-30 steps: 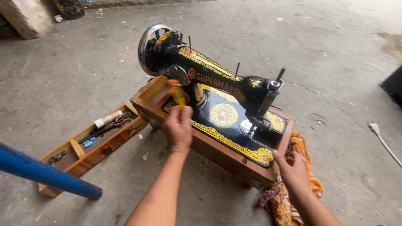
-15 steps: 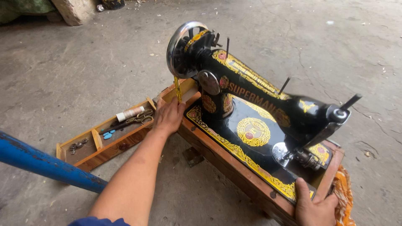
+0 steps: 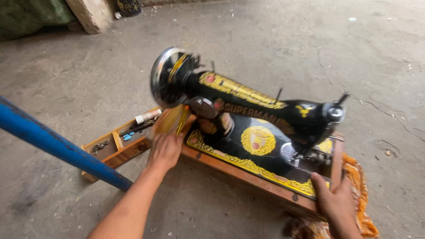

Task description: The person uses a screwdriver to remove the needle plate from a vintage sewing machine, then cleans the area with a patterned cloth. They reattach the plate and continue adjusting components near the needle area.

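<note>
Sewing machine [image 3: 248, 119] on its wooden base [image 3: 248, 177], floor-set: left hand [image 3: 164, 150] grips one end, right hand [image 3: 336, 203] the other.

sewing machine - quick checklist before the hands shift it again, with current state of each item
1. Left hand on the wheel end of the wooden base: ok.
2. Right hand gripping the needle-end corner: ok.
3. Sewing machine level: not ok, it looks tilted.
4. Wooden tray of small parts clear of the base: not ok, close beside it.
5. Orange cloth free of the base: cannot tell.
6. Blue pipe clear of the left arm: ok.
</note>
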